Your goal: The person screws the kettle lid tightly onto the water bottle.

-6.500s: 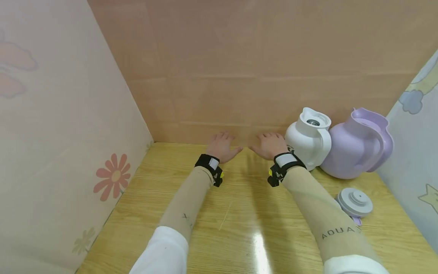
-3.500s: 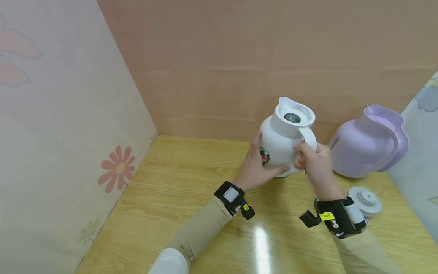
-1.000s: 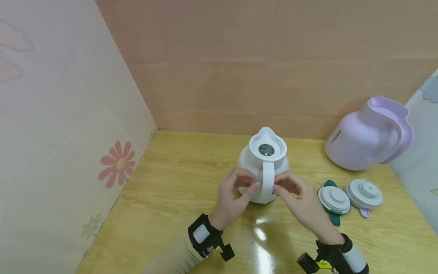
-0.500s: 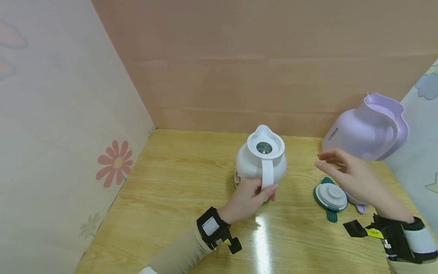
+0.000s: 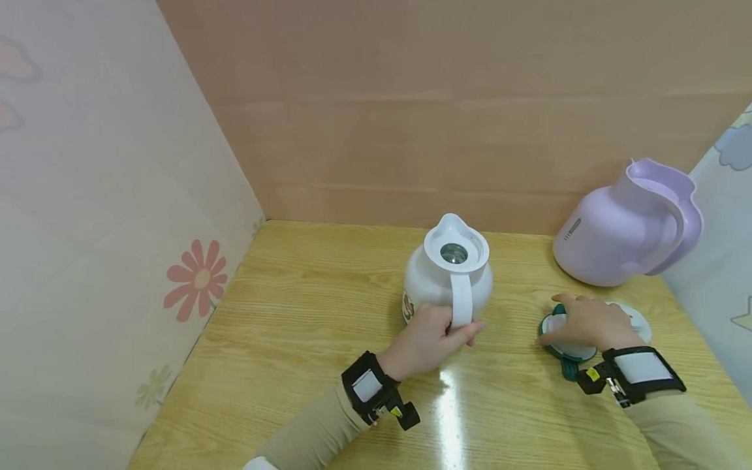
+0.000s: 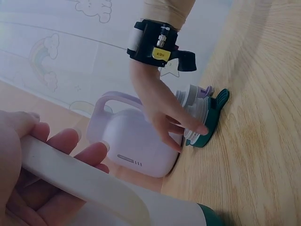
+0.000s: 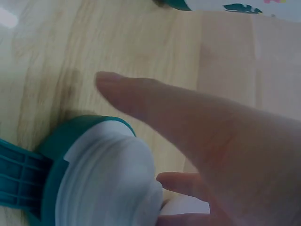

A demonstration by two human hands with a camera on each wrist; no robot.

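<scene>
L hand wraps the white jug handle, jug upright mid-worktop. R hand, at jug's 3 o'clock, fingers curled over teal-rimmed lid. Purple jug at 1 o'clock.

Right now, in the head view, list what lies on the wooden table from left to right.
Left hand gripping the handle of the white plastic jug → right hand on the teal-rimmed white lid → lilac plastic jug.

Right hand hides second lid.
</scene>
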